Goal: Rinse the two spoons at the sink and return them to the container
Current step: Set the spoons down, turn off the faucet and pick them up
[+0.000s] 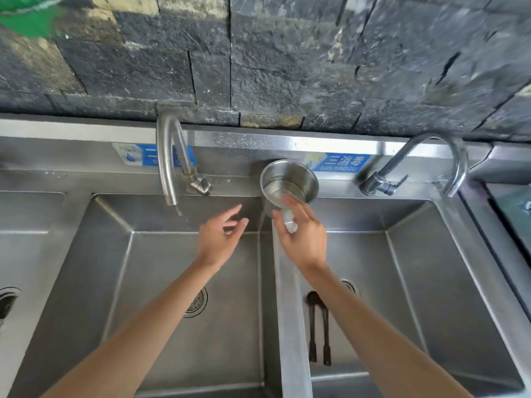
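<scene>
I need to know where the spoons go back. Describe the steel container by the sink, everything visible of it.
The steel container is a round, shiny metal cup with straight walls and an open top. It stands upright on the ledge behind the sink basins, at the divider between them, in front of a blue label. Its inside looks empty of spoons, with perhaps some water at the bottom. The right hand reaches its near side, fingers at the rim, something pale and white against the palm.

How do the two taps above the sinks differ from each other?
The left tap arches toward the camera and ends over the middle basin, with a drop at its mouth; the right tap arches sideways and its mouth looks dry. The left tap looks duller, the right tap shinier. Both are curved metal.
</scene>
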A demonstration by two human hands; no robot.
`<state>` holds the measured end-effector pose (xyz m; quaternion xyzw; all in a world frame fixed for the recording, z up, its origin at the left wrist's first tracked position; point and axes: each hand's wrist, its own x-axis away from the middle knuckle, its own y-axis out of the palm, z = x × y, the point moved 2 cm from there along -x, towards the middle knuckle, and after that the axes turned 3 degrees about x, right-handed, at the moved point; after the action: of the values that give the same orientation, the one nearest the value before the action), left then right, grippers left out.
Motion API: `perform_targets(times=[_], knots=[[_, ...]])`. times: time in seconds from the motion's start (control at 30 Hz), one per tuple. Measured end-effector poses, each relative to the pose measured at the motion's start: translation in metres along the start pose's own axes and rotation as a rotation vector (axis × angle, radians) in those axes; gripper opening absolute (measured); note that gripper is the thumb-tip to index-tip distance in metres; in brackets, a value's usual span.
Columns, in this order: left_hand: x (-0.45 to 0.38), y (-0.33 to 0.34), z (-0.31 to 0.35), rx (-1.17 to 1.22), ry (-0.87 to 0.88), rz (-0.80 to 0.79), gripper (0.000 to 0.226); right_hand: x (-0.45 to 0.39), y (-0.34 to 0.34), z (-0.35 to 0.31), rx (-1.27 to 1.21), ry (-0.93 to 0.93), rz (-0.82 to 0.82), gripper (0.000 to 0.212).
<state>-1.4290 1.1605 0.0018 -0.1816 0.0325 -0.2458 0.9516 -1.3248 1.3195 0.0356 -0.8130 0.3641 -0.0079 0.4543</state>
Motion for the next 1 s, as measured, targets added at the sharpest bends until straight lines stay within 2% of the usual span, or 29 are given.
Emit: perform_targets(times=[0.17,0.37,0.43,0.57,0.7,0.8,0.9,1.0], knots=[[0.037,0.083,0.019,0.025,0.021,-0.130,0.046,0.025,-0.045,0.068,0.052,0.134,-0.001,0.040],[0.080,0.192,0.024,-0.033,0.007,-0.314,0.052,0.072,-0.066,0.165,0.097,0.321,-0.088,0.044],[0.091,0.225,0.013,-0.092,-0.068,-0.337,0.052,0.092,-0.067,0.197,0.107,0.411,-0.125,0.045],[0.110,0.284,-0.023,-0.207,-0.338,-0.377,0.051,0.128,-0.057,0.253,0.108,0.601,-0.236,0.041],[0.126,0.323,-0.069,-0.284,-0.546,-0.366,0.040,0.159,-0.031,0.300,0.095,0.739,-0.364,0.040],[0.132,0.340,-0.104,-0.329,-0.649,-0.323,0.017,0.182,-0.003,0.329,0.052,0.831,-0.531,0.043],[0.136,0.352,-0.140,-0.332,-0.770,-0.265,0.042,0.202,0.026,0.351,0.000,0.897,-0.642,0.042],[0.139,0.362,-0.168,-0.352,-0.810,-0.253,0.038,0.214,0.052,0.363,-0.020,0.917,-0.690,0.042]])
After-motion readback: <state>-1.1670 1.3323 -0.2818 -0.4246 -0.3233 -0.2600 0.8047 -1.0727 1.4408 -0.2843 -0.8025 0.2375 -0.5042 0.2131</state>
